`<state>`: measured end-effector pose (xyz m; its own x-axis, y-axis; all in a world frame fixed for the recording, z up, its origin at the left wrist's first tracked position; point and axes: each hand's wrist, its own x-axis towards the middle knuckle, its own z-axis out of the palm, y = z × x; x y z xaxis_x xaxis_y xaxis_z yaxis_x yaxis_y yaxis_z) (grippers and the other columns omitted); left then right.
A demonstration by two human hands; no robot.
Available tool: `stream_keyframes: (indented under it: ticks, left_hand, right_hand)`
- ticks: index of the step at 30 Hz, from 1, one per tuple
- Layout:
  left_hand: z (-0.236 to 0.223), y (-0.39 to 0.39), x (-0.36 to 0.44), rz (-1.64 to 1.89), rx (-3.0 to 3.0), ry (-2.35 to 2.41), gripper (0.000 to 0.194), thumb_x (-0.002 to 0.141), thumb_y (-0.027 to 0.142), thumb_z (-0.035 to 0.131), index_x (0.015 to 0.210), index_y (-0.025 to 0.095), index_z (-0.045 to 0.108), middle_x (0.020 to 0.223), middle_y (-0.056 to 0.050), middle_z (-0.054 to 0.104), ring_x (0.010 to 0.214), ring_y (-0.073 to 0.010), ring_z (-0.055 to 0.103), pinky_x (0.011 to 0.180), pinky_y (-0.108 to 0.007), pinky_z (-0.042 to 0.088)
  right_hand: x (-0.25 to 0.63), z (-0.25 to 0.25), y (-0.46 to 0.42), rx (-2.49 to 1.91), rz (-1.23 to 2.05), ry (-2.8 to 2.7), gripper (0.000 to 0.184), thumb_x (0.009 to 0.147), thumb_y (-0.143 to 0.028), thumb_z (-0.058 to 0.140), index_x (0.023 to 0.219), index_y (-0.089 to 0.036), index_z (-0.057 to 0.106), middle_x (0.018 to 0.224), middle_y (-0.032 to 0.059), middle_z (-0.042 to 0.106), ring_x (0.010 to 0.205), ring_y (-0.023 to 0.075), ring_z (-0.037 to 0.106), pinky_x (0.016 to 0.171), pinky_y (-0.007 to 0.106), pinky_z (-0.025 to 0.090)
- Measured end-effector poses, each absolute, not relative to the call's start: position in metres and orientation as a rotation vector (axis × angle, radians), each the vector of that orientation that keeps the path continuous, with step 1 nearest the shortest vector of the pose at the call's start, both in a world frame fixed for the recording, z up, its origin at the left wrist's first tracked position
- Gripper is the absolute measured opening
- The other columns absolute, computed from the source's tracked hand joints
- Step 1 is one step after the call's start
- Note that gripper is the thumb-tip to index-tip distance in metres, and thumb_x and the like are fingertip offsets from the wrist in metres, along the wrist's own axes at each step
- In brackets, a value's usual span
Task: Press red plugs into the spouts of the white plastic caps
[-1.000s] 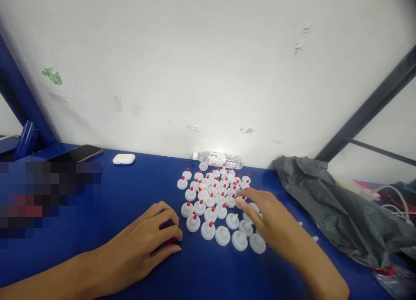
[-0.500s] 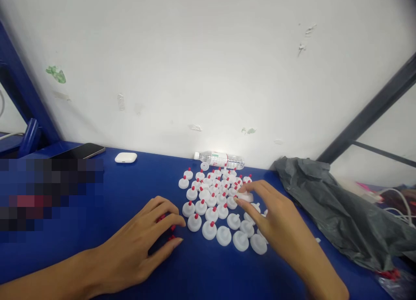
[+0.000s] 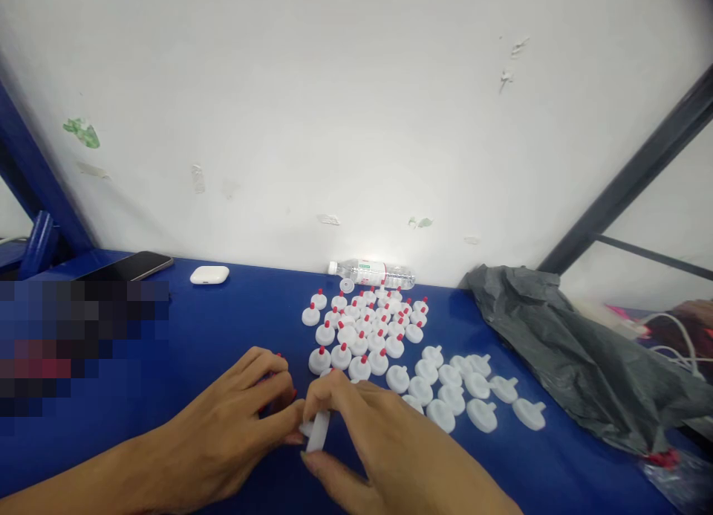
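Note:
In front of me, my right hand (image 3: 370,433) pinches a white nozzle cap (image 3: 318,431) on edge between thumb and fingers. Its spout points left, into the fingertips of my left hand (image 3: 237,418). That hand is curled, its thumb and forefinger closed at the spout; small red tips (image 3: 293,393) show under its fingers. What exactly the left fingertips pinch is hidden. Beyond my hands stand many white nozzle caps with red tips (image 3: 359,368). To their right lie several bare white nozzle caps (image 3: 482,415) without red tips, some partly behind my right hand.
A clear water bottle (image 3: 372,273) lies against the wall, a white disc (image 3: 346,285) before it. A white earbud case (image 3: 210,275) and a phone (image 3: 125,266) are on the blue tabletop (image 3: 245,314) at left. A dark grey plastic bag (image 3: 557,351) is at right.
My right hand has left a red-tipped cap at the right of the group and come left with a bare nozzle cap. My left thumb and forefinger have closed at its spout.

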<state>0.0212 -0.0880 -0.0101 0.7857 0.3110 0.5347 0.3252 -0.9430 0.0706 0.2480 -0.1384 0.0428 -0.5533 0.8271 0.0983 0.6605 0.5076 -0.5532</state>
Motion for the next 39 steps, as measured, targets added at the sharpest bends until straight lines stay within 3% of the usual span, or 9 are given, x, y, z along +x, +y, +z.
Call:
stream_keyframes:
  ticks: [4, 7, 12, 17, 28, 34, 39]
  left_hand:
    - [-0.001, -0.092, 0.018, -0.846, -3.098, -0.555, 0.022, 0.091, 0.002, 0.04, 0.089, 0.022, 0.05, 0.076, -0.002, 0.057, 0.073, -0.02, 0.047, 0.075, -0.038, 0.041]
    - [-0.001, -0.09, 0.015, -1.022, -3.111, -0.663, 0.024, 0.095, 0.002, 0.036, 0.085, 0.022, 0.046, 0.073, -0.001, 0.053, 0.073, -0.0192, 0.047, 0.073, -0.036, 0.04]
    - [-0.01, -0.084, 0.022, -0.968, -3.131, -0.817, 0.013, 0.102, 0.014, 0.049, 0.098, 0.022, 0.058, 0.094, -0.004, 0.062, 0.092, -0.0201, 0.052, 0.083, -0.033, 0.045]
    - [-0.016, -0.083, 0.026, -0.727, -3.183, -0.835, 0.012, 0.101, 0.017, 0.056, 0.105, 0.025, 0.064, 0.111, -0.005, 0.062, 0.111, -0.0204, 0.052, 0.092, -0.03, 0.049]
    - [-0.017, -0.081, 0.025, -0.738, -3.216, -0.97, 0.01, 0.099, 0.018, 0.059, 0.102, 0.025, 0.066, 0.111, -0.003, 0.063, 0.11, -0.0196, 0.054, 0.093, -0.029, 0.05]
    - [-0.016, -0.081, 0.026, -0.775, -3.191, -0.975, 0.01, 0.099, 0.019, 0.059, 0.102, 0.024, 0.067, 0.108, -0.004, 0.064, 0.107, -0.0195, 0.056, 0.092, -0.029, 0.05]
    - [-0.018, -0.078, 0.025, -0.743, -3.207, -0.992, 0.01, 0.1, 0.02, 0.058, 0.103, 0.025, 0.066, 0.111, -0.003, 0.063, 0.107, -0.0192, 0.055, 0.091, -0.029, 0.05]
  right_hand:
    - [0.27, 0.047, -0.136, -1.216, 0.571, -2.4, 0.034, 0.088, -0.011, 0.062, 0.115, -0.03, 0.056, 0.111, -0.0037, 0.071, 0.103, 0.0176, 0.069, 0.09, 0.027, 0.053]
    - [0.302, 0.052, -0.125, -1.378, 0.367, -2.264, 0.015, 0.097, -0.018, 0.052, 0.105, -0.029, 0.06, 0.106, -0.0011, 0.071, 0.097, 0.018, 0.068, 0.085, 0.029, 0.053]
    - [0.346, 0.042, -0.103, -1.602, 0.018, -2.086, 0.025, 0.103, -0.033, 0.045, 0.116, -0.026, 0.065, 0.122, 0.0074, 0.07, 0.11, 0.0261, 0.067, 0.096, 0.042, 0.052]
    - [0.354, 0.019, -0.097, -1.707, 0.045, -2.207, 0.04, 0.102, -0.028, 0.039, 0.13, -0.018, 0.066, 0.131, 0.0131, 0.069, 0.126, 0.0301, 0.062, 0.105, 0.05, 0.049]
    - [0.354, 0.021, -0.098, -1.831, 0.037, -2.203, 0.043, 0.102, -0.027, 0.034, 0.127, -0.021, 0.068, 0.123, 0.013, 0.072, 0.118, 0.0316, 0.066, 0.101, 0.054, 0.05]
    - [0.359, 0.003, -0.091, -1.902, -0.092, -2.084, 0.053, 0.103, -0.05, 0.037, 0.142, -0.021, 0.058, 0.146, 0.0147, 0.058, 0.143, 0.0385, 0.044, 0.11, 0.062, 0.041]
    - [0.364, -0.005, -0.08, -1.939, 0.054, -2.189, 0.057, 0.107, -0.051, 0.027, 0.148, -0.02, 0.052, 0.153, 0.0128, 0.052, 0.148, 0.0329, 0.038, 0.118, 0.059, 0.034]
